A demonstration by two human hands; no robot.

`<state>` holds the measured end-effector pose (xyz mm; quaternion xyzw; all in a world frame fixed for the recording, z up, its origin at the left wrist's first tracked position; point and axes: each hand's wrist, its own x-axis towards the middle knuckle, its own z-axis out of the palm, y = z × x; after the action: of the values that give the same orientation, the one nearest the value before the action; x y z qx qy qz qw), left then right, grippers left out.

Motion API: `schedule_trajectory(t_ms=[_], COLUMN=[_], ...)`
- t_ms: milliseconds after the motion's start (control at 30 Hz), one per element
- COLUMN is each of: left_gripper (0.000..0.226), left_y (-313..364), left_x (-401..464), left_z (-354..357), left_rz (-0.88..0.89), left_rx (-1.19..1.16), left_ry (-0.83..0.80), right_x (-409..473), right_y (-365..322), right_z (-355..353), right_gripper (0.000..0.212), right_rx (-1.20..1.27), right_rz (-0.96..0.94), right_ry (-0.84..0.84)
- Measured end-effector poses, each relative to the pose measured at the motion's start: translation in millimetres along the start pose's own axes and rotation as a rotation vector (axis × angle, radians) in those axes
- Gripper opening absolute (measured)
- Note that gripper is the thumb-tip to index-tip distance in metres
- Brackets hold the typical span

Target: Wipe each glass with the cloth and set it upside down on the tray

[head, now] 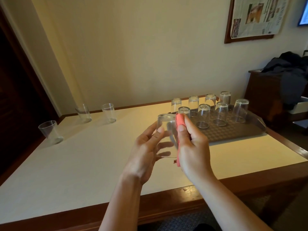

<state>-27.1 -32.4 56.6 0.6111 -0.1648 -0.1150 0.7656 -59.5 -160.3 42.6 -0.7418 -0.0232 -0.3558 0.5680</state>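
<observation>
We are gripping the glass (166, 129) left-handed (146, 147), right hand (191, 144) pinching the cloth (180, 120); a slack grip risks dropping it onto the counter (83, 155).

Eight clear upturned glasses (203, 117) are set on the dark textured tray (233, 132), right side of the worktop (83, 155); three upright clear tumblers (109, 112) are left standing far left.

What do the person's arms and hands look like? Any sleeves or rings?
Both forearms are bare all the way to the bottom of the picture, so no sleeves show. The left hand and the right hand wear no gloves, and no rings, watch or bracelets are visible. The fingernails look short and plain.
</observation>
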Motion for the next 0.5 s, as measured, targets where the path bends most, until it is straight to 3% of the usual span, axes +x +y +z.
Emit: schedule_trajectory(t_ms=[167,267,333,500], left_gripper=[0.033,0.042,0.045,0.048], left_y=[-11.2,-19.3,-19.0,-15.7], left_x=[2.3,-0.6,-2.1,3.0], left_z=[5.5,4.7,3.0,5.1], left_rz=[0.093,-0.041,-0.031,0.115], left_rx=[0.012,-0.015,0.000,0.070], left_ry=[0.157,0.012,-0.070,0.114], right_x=[-33.3,-17.0,-9.1,-36.9], right_y=[3.5,5.2,8.1,4.6], right_z=[10.2,1.0,-5.1,5.9], right_gripper=[0.035,0.035,0.035,0.033], right_rx=[-0.019,0.008,0.057,-0.001], right_rz=[-0.023,0.036,0.078,-0.002], right_ry=[-0.059,-0.032,0.000,-0.043])
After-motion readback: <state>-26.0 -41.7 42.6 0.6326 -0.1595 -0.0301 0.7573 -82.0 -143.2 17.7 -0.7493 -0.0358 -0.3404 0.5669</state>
